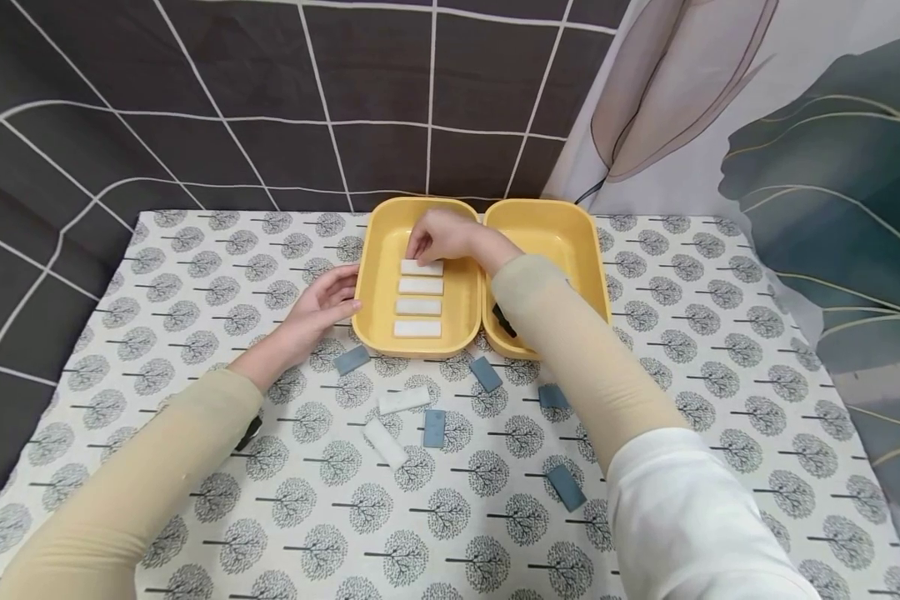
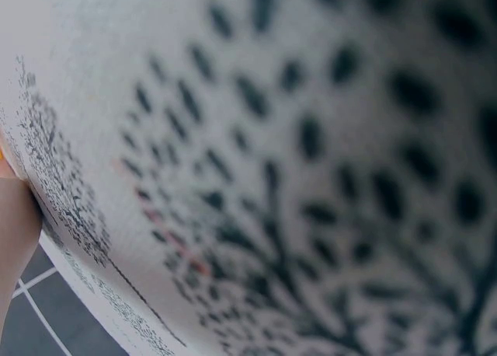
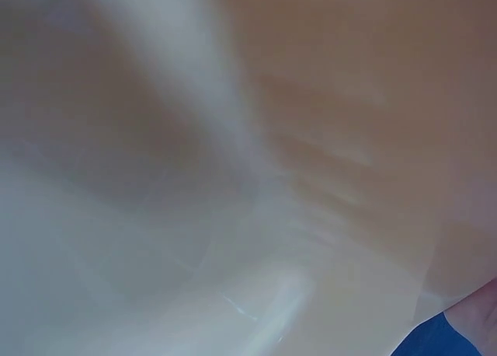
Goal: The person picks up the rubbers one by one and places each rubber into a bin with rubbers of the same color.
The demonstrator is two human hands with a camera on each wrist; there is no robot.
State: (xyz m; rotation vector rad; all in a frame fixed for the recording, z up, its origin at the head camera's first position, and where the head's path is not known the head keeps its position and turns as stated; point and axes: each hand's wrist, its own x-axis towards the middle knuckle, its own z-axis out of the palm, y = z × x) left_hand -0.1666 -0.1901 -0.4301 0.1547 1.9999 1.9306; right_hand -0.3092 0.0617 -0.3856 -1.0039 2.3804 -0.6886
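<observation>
Two joined yellow trays stand at the back of the table. In the head view, several white blocks [image 1: 419, 307] lie in a column inside the left yellow tray [image 1: 378, 250]. My right hand [image 1: 448, 235] reaches into that tray, fingertips pinching the farthest white block [image 1: 422, 268]; its grip is partly hidden. Against the tray's outer left wall, my left hand [image 1: 321, 304] rests with loosely bent fingers and the thumb near the front corner. The left wrist view shows mostly blurred cloth, and the right wrist view mostly a blurred pale surface.
Two loose white blocks [image 1: 385, 442] lie in front of the trays. Around them are scattered several blue-grey blocks [image 1: 434, 428]. The right yellow tray [image 1: 547, 225] is partly covered by my right forearm. A dark grid-patterned cloth [image 1: 255, 75] hangs behind the table.
</observation>
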